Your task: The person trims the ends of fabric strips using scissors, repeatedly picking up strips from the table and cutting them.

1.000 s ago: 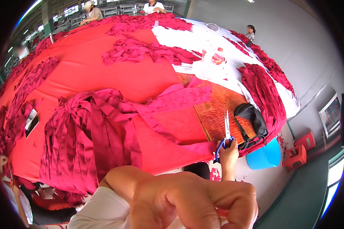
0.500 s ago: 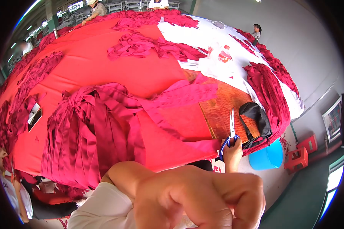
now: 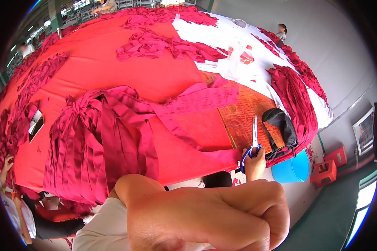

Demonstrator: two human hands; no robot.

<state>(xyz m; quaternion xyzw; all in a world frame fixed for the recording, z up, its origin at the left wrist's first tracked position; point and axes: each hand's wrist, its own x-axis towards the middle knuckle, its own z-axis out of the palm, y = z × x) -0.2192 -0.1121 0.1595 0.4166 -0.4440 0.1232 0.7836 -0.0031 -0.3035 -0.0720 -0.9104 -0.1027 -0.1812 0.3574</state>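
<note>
My right hand (image 3: 254,165) is closed round the blue handles of the scissors (image 3: 254,133), whose blades point up and away over the table edge. Large and close to the camera, my left hand (image 3: 205,213) has its fingers curled in; anything between them is hidden. A tied bundle of dark red fabric strips (image 3: 100,146) hangs over the near edge of the red-covered table (image 3: 176,157). One long strip (image 3: 220,157) runs from it to beside my right hand. The black bag (image 3: 280,127) lies just right of the blades on a brown wooden board (image 3: 243,113).
A blue bucket (image 3: 291,167) and red stools (image 3: 324,173) stand right of the table. More red strips (image 3: 295,96), a bottle (image 3: 246,55) and a phone (image 3: 36,129) lie on it. A co-worker (image 3: 19,213) is at lower left; other people are round the far side.
My left hand has turned, its back now broader in view and its fingers folded down at the right. My right hand keeps its hold on the scissors. The view has shifted slightly.
</note>
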